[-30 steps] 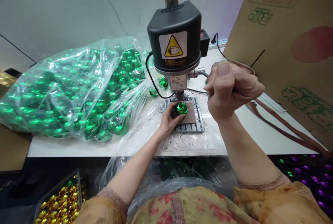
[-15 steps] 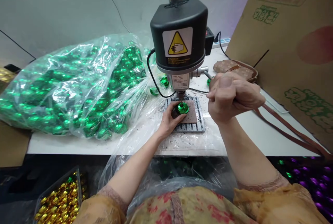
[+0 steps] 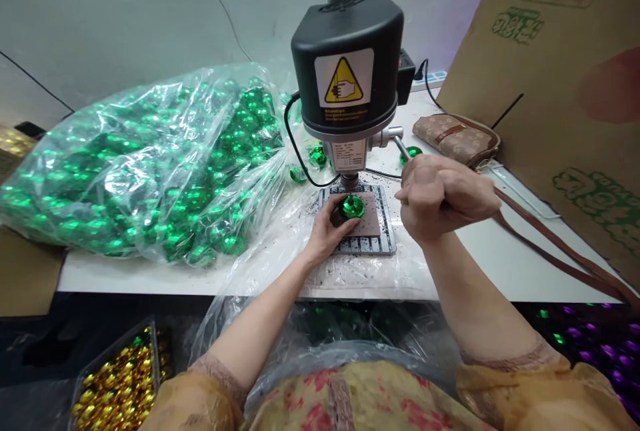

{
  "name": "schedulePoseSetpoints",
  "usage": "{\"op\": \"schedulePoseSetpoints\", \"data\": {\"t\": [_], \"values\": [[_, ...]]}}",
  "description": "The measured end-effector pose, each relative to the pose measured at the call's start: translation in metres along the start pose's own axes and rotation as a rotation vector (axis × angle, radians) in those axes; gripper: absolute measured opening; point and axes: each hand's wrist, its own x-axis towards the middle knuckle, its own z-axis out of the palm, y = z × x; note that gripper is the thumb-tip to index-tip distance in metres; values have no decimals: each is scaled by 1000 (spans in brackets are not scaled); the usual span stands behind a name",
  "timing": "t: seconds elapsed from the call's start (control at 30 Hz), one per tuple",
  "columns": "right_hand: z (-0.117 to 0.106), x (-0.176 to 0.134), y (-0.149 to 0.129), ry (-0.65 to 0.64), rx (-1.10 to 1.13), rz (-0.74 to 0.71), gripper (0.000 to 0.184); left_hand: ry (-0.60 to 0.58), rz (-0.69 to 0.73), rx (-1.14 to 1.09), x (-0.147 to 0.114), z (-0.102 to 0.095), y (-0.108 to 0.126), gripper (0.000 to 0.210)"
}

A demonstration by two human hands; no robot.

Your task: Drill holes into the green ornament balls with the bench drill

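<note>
A small black drill press (image 3: 347,64) with a yellow warning label stands in the middle of the table. Under its chuck (image 3: 351,181), a shiny green faceted ball (image 3: 353,206) sits over a brownish pad (image 3: 371,221) on the slotted metal base (image 3: 387,244). My left hand (image 3: 330,225) grips this ball from the left, thumb in front and fingers behind. My right hand (image 3: 445,197) is closed in a fist round the press's feed lever (image 3: 401,149); the lever's outer end is hidden inside the fist.
A big clear bag (image 3: 150,171) of green balls fills the table's left. Loose green balls (image 3: 317,155) lie behind the press. A brown patterned purse (image 3: 455,136) and a tall cardboard box (image 3: 560,97) stand at right. A bin (image 3: 115,377) of gold balls sits below left.
My right hand on the lever has dropped slightly and shifted a little left, showing more of the purse and a green ball behind it. My left hand still holds the ball in place.
</note>
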Motion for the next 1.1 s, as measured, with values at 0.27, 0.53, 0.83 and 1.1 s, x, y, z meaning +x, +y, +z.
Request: {"op": "schedulePoseSetpoints", "data": {"t": [0.27, 0.53, 0.83, 1.1], "values": [[25, 63, -18, 146, 16, 205, 44, 41, -1, 29, -3, 2, 3, 50], [26, 70, -5, 135, 59, 214, 43, 312, 136, 158, -41, -6, 19, 40], [20, 68, 6, 100, 99, 227, 42, -332, 411, 598, -199, -46, 2, 42], [19, 71, 10, 158, 58, 255, 48, -573, -369, 743, -234, -46, -23, 66]]}}
